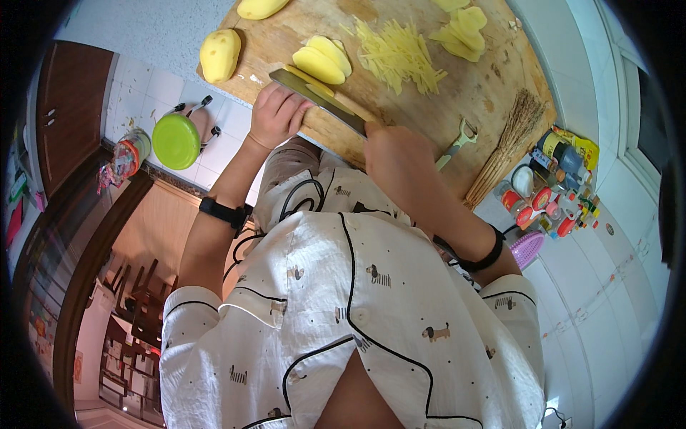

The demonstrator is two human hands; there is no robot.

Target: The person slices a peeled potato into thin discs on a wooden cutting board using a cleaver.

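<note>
My right hand [399, 155] grips the handle of a kitchen knife [321, 101], whose broad blade slants across the near edge of a wooden cutting board [396, 110]. At the blade's near side is my left hand [278, 115], fingers curled; whether it holds a piece is hidden. Yellow potato slices lie just beyond the blade, and a fanned stack of potato slices [321, 59] is behind them. A heap of potato shreds [399, 53] lies in the middle, more potato slices [463, 35] to its right. A whole peeled potato [220, 56] rests at the left, another peeled potato [261, 7] at the top.
A green-handled peeler [458, 142] and a straw whisk brush [506, 145] lie on the board's right part. Bottles and jars [563, 187] crowd beyond it, near a pink plastic basket [528, 249]. A green round stool [176, 141] stands on the floor at left.
</note>
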